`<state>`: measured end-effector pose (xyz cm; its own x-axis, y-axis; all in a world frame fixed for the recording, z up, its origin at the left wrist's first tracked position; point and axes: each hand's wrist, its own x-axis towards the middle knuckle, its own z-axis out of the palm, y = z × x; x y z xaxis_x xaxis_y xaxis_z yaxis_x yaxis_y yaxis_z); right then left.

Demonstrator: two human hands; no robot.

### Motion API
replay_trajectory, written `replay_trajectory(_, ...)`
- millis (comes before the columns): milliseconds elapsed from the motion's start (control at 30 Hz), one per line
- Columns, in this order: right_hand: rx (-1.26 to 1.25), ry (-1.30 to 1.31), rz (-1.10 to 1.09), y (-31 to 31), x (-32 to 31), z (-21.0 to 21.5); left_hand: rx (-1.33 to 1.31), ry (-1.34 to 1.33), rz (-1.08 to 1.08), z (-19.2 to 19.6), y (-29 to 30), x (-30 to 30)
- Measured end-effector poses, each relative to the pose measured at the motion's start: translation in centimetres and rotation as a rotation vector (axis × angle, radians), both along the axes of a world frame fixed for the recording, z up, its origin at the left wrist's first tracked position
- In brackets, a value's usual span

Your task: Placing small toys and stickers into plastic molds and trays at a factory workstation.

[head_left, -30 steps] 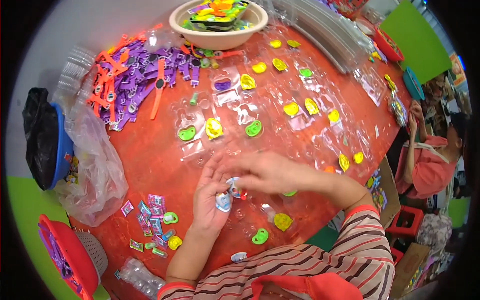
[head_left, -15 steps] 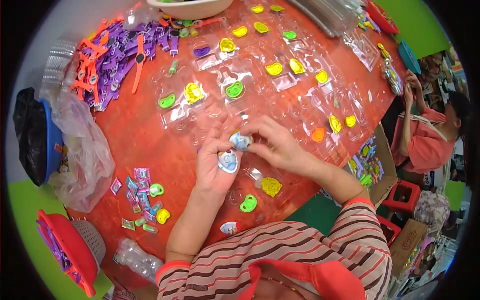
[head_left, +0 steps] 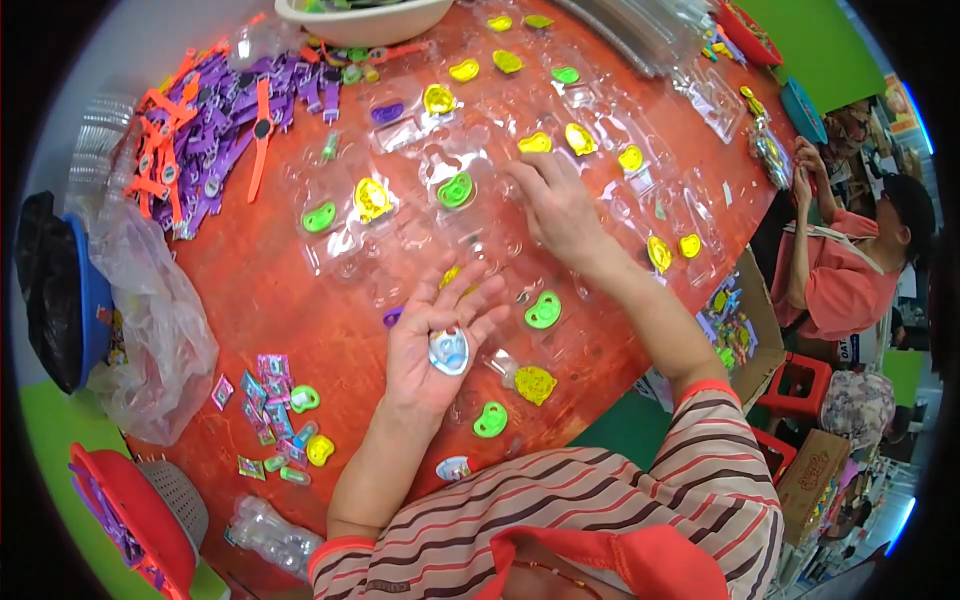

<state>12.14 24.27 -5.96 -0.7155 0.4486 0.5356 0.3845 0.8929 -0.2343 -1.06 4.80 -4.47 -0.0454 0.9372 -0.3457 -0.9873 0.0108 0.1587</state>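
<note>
My left hand [head_left: 415, 368] is palm up over the near part of the table, holding an oval picture piece [head_left: 448, 351] with a blue and white cartoon face against the palm with the thumb. My right hand [head_left: 565, 215] reaches down to the clear plastic blister trays [head_left: 425, 160]; its fingers are bent together at a tray, and what they hold, if anything, is hidden. A yellow pacifier-shaped piece [head_left: 535, 143] shows just beyond its fingertips. A green one [head_left: 454, 189] sits in the tray to its left. Another green pacifier [head_left: 542, 310] lies between my hands and nearer me.
Purple and orange toy watches [head_left: 215, 150] are heaped at the far left. Small wrapped packets [head_left: 273, 385] lie at the near left. A red basket [head_left: 135, 510], a plastic bag [head_left: 155, 330] and a white basin [head_left: 370, 25] edge the table. A person [head_left: 850, 260] works at right.
My right hand has left my left hand and moved away from me to the trays. The left hand keeps the oval picture piece, its fingers now more curled. The view has shifted slightly.
</note>
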Motion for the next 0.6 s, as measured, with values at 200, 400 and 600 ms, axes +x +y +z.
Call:
replay_trajectory(200,-0.005,-0.102,0.117,-2.9,-0.2,1.9,-0.001,-0.022,0.076,0.4,-0.1,-0.7)
replay_trajectory(400,-0.536,-0.119,0.353,-14.1,1.1,5.6,-0.033,-0.014,0.019,0.1,-1.8,1.6)
replay_trajectory(600,-0.745,-0.179,0.286,-16.3,4.5,5.4,-0.038,0.155,-0.039,1.2,-3.8,4.8)
